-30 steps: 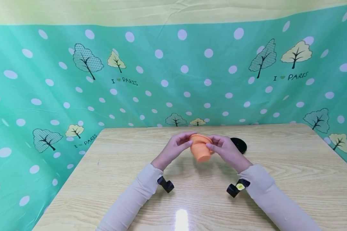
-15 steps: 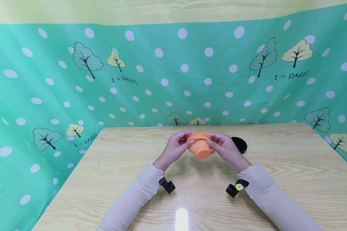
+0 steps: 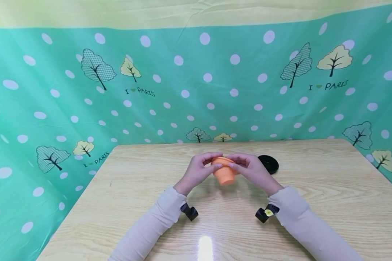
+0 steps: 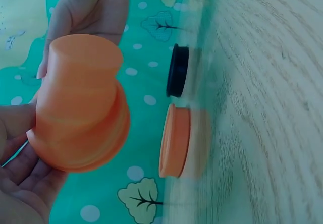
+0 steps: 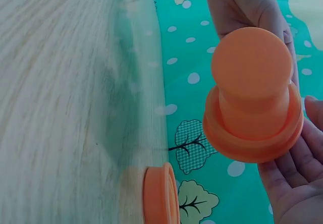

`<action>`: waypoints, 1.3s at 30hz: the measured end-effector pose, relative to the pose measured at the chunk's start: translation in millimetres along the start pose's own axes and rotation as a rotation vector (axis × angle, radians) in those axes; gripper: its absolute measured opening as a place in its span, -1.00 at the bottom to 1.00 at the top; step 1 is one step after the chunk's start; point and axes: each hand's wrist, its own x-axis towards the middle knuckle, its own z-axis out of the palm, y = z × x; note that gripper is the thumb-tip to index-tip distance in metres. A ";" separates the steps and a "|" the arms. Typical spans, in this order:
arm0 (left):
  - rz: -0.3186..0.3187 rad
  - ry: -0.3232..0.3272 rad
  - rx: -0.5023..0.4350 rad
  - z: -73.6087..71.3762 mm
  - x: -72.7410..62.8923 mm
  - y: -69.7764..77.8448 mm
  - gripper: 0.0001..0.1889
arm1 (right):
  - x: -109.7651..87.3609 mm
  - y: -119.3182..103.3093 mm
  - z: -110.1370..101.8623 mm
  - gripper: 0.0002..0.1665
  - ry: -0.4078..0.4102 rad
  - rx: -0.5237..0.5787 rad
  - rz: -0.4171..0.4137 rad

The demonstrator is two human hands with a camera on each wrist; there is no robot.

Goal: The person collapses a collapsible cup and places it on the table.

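Observation:
Both hands hold a small orange collapsible cup (image 3: 224,173) just above the wooden table (image 3: 313,203), near its far middle. My left hand (image 3: 205,165) grips the cup's wide rim from the left, and my right hand (image 3: 245,165) grips it from the right. In the left wrist view the cup (image 4: 81,103) shows its stepped, partly folded wall, with its closed narrow end pointing away from the left palm (image 4: 20,168). The right wrist view shows the cup (image 5: 252,93) between my right hand (image 5: 295,183) and my left hand (image 5: 247,4).
A black round lid (image 3: 269,164) lies on the table just right of the hands. A flat orange disc (image 4: 174,141) lies on the table beyond the cup, hidden by the hands in the head view. Polka-dot cloth (image 3: 52,108) hangs behind and beside the table.
The cup was longer and tilted a second ago. It looks shorter now, and the hands have shifted their grip and come slightly lower and closer together.

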 end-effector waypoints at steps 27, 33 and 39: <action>-0.105 -0.051 -0.211 -8.1 5.0 -17.7 -0.62 | -0.6 1.6 -1.9 -0.58 0.030 0.123 0.006; -0.061 -0.005 -0.187 -5.3 8.2 -34.0 -0.63 | 0.7 3.6 -1.8 -0.57 0.023 0.132 -0.007; -0.033 0.057 -0.137 -2.2 7.4 -33.8 -0.69 | 0.7 4.1 -1.5 -0.56 0.011 0.157 -0.014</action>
